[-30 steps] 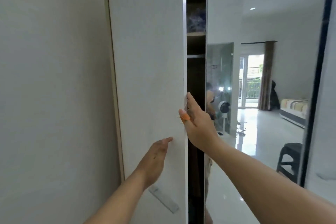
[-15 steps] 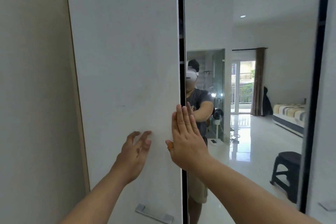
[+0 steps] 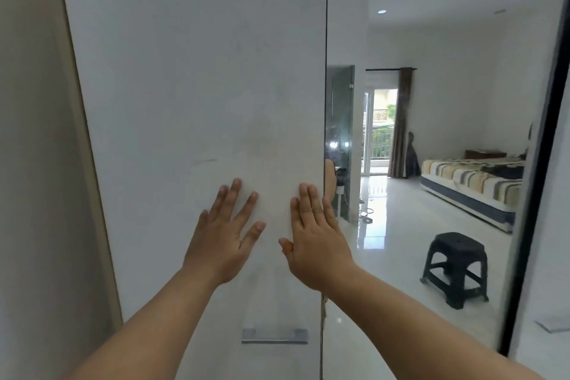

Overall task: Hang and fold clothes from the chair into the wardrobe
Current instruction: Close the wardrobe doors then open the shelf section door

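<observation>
I have both palms flat on the wardrobe door, grasping nothing: left hand with fingers spread, right hand at the door's edge by the mirror. A handle sits below. Mirrored behind: stool, bed.

matt white wardrobe door, brushed metal handle, glossy mirror

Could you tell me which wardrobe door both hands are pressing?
The white door with the handle, under both the left hand and right hand; the mirrored door beside it stays untouched.
</observation>
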